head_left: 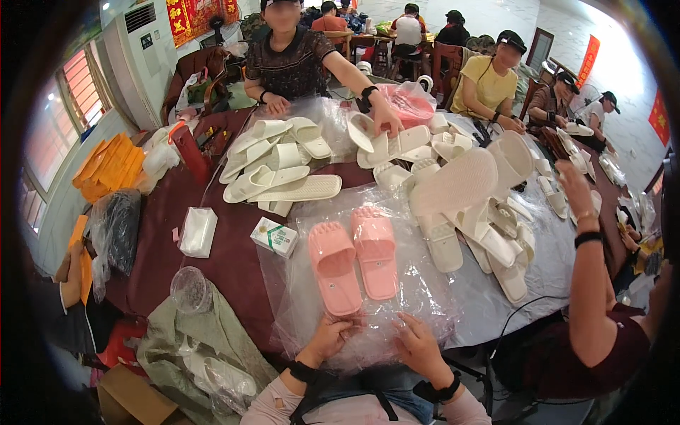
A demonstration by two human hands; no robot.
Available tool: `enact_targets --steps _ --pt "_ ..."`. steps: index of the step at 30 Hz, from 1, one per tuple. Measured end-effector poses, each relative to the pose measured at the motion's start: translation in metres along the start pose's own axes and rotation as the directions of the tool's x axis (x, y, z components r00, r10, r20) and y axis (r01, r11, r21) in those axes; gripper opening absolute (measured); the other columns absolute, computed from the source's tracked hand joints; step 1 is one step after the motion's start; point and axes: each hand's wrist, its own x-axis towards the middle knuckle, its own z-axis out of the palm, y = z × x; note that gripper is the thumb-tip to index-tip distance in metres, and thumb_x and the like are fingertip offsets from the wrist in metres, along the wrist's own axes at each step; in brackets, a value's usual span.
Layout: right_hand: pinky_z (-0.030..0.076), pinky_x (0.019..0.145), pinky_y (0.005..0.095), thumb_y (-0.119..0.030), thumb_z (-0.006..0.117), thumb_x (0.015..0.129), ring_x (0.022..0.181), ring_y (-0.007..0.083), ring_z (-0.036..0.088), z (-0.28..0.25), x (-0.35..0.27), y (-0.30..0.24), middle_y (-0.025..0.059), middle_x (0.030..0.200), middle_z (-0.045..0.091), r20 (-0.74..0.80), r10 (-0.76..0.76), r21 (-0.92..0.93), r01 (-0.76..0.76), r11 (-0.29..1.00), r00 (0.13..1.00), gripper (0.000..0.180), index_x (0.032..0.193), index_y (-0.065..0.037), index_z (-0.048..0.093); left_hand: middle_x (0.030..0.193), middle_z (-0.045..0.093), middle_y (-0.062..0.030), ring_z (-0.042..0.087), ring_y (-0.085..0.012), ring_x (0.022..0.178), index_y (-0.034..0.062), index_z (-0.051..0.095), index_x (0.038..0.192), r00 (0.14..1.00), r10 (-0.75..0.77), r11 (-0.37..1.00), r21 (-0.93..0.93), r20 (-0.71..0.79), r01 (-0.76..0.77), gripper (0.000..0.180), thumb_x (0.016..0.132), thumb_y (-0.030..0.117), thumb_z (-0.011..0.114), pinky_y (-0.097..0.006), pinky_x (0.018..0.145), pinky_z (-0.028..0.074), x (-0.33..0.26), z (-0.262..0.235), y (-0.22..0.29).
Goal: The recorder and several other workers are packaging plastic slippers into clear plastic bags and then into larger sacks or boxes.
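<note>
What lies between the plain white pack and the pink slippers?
A small white-and-green box and some clear plastic film, as the head view shows.

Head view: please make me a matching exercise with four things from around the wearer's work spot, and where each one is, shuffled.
Things
1. Pair of pink slippers
2. Clear round plastic tub
3. Small white-and-green carton
4. Wearer's left hand

Places
A. Just right of the plain white packet
B. Close to the heel end of the left-hand pink slipper
C. Side by side on the clear plastic bags
D. On the greenish sack

Right pairs: 1-C, 2-D, 3-A, 4-B
</note>
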Motion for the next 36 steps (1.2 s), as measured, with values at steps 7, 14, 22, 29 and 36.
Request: enact_targets --steps 7,14,22,29,36 --pt "0.041 0.082 0.0414 -0.01 0.068 0.07 0.098 0.0331 0.051 -0.006 -0.028 0.011 0.0192 0.111 0.053 -0.419 0.144 -0.011 -0.163 0.987 0.897 0.042 0.109 -0.001 0.055 0.114 0.058 -0.0175 0.06 -0.0238 0.093 -0.0029 0.051 0.117 0.999 -0.027 1.0 -0.001 -0.028 0.027 0.037 0.082 -0.009 0.043 -0.035 0.084 0.05 0.001 0.008 0.003" --pt "0.039 0.08 0.0432 -0.009 0.068 0.069 0.094 0.0332 0.051 -0.019 -0.007 0.02 0.0158 0.098 0.055 -0.553 0.267 -0.39 -0.528 0.754 0.789 0.034 0.101 -0.002 0.057 0.1 0.06 -0.0075 0.058 -0.0171 0.079 0.0032 0.051 0.112 0.999 -0.018 0.998 -0.058 -0.035 0.016 0.026 0.086 0.001 0.048 -0.031 0.074 0.049 -0.001 0.026 0.013" --pt "0.042 0.069 0.0411 -0.007 0.061 0.079 0.082 0.0352 0.053 -0.003 -0.004 0.018 0.0151 0.086 0.059 -0.323 0.583 0.099 -0.586 0.804 0.746 0.012 0.089 -0.001 0.057 0.094 0.059 -0.0039 0.055 -0.0123 0.074 0.0053 0.051 0.114 0.992 -0.086 0.996 0.01 -0.098 0.087 0.027 0.088 0.007 0.057 -0.027 0.067 0.049 0.002 0.021 0.006" --pt "0.039 0.08 0.0452 -0.016 0.07 0.072 0.09 0.037 0.05 -0.013 0.022 0.01 0.0193 0.101 0.053 -0.538 0.284 -0.064 -0.375 0.925 0.794 0.048 0.113 0.001 0.05 0.103 0.062 -0.0114 0.057 -0.0133 0.076 0.0008 0.052 0.112 0.995 -0.087 0.988 0.125 -0.053 0.093 0.025 0.088 0.006 0.054 -0.028 0.068 0.049 0.004 0.02 0.007" --pt "0.038 0.084 0.0428 -0.012 0.069 0.065 0.096 0.0351 0.05 -0.057 0.056 0.051 0.0188 0.116 0.049 -0.598 0.242 -0.419 -0.555 0.719 0.764 0.072 0.132 -0.013 0.044 0.102 0.062 -0.0112 0.057 -0.0123 0.075 0.0017 0.054 0.11 0.996 -0.086 0.985 0.149 -0.023 0.089 0.022 0.089 0.008 0.053 -0.028 0.067 0.048 0.006 0.021 0.01"
